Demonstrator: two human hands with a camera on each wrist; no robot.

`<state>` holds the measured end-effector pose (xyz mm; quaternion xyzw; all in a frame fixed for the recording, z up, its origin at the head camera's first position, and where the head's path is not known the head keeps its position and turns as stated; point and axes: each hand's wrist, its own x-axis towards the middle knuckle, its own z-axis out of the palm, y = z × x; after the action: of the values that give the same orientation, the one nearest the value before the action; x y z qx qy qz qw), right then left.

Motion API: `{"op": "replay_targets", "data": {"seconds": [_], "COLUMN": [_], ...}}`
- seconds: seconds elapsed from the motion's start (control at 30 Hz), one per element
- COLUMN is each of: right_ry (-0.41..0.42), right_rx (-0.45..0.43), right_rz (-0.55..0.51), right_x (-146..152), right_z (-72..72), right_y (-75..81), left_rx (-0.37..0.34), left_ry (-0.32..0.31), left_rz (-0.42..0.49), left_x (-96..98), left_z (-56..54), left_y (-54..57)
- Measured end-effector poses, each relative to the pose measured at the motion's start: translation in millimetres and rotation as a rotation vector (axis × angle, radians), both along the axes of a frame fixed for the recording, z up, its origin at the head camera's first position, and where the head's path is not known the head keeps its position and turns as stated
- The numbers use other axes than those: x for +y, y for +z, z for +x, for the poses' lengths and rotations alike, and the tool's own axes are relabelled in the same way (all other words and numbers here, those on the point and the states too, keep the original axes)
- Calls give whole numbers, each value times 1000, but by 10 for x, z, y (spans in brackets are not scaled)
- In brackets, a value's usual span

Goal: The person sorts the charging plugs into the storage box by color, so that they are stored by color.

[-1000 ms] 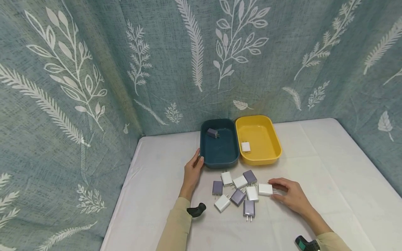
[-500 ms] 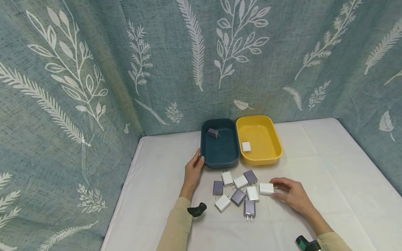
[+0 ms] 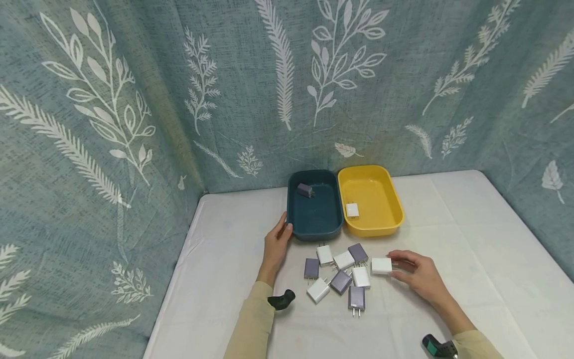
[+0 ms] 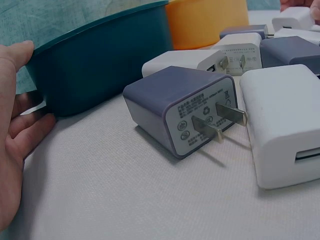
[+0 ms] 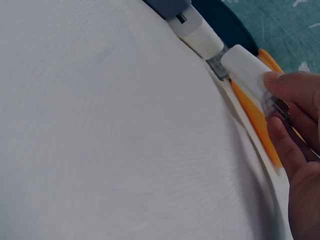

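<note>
In the head view my right hand [image 3: 421, 275] pinches a white plug-in charger [image 3: 381, 266] at its prong end, between thumb and fingers. The right wrist view shows that white charger [image 5: 245, 72] raised a little, its metal prongs between the fingertips. My left hand [image 3: 275, 247] touches the left front corner of a dark teal tray [image 3: 316, 237], fingers spread along its outer wall. Between the hands lie several loose chargers, white and purple-grey; a purple-grey charger [image 4: 175, 107] with bare prongs is closest in the left wrist view.
A yellow tray [image 3: 394, 212] stands against the teal tray's right side and holds a white charger [image 3: 352, 210]. Inside the teal tray is a purple-grey charger [image 3: 306, 190]. A patterned curtain [image 3: 251, 89] hangs behind the white-covered table [image 3: 448, 224].
My right hand has risen slightly with the white charger, which has shifted a little away from the others. My left hand stays at the teal tray.
</note>
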<state>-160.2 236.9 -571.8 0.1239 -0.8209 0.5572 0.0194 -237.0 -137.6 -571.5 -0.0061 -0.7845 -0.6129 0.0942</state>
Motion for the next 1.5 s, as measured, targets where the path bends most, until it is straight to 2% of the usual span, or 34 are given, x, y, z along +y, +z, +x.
{"op": "replay_targets", "data": {"seconds": [0.3, 0.47, 0.7, 1.13, 1.2, 1.37, 1.43, 1.5], "right_ry": [-12, -1, -2, -41, -51, -94, -111, -125], "right_rx": [24, 62, 110, 122, 120, 97, 86, 87], "right_rz": [-50, -94, -113, -156, -166, -142, -130, -131], "right_x": [-20, -39, -53, -103, -119, -167, -185, -201], "right_z": [-43, -80, -149, -254, -268, -301, -319, -340], "right_y": [106, 147, 196, 249, 269, 343, 364, 380], "left_rx": [-5, 12, -3, 0, -5, -6, 0, -1], "left_ry": [-3, -4, -8, -9, -30, -44, -27, -19], "left_rz": [-4, -15, -4, -5, 4, 12, 4, 1], "left_x": [0, -5, -8, -7, -1, 2, -4, -3], "left_z": [11, 11, 14, 14, 46, 37, 0, -1], "left_y": [9, 9, 1, 7, 97, 107, 18, 14]}}
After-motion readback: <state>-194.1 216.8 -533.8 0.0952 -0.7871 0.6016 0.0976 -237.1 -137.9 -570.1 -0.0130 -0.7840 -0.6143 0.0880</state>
